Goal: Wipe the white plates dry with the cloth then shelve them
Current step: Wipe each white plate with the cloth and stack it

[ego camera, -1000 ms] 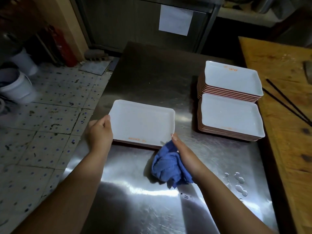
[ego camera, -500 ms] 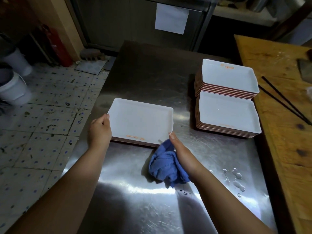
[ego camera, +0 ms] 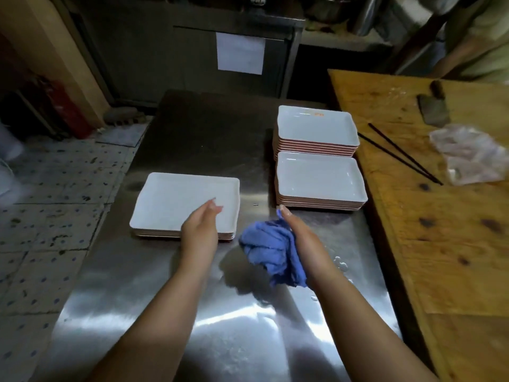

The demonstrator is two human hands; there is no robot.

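A: Where are the plates rn?
B: Short stack [ego camera: 176, 199] center-left on tabletop [ego camera: 192, 312], two taller stacks [ego camera: 316, 128] upper right.
A: Hands?
B: Left hand [ego camera: 199, 230] over short stack, fingers straight, holding nothing. Right hand [ego camera: 298, 238] clutches cloth [ego camera: 268, 250], prob ready for next wipe.

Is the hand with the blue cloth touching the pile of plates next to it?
Apart. The head view shows bare steel between the right hand and the near stack.

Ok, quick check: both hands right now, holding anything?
Left hand: open, fingers straight, over the near plate stack, holding nothing.
Right hand: holding the blue cloth.
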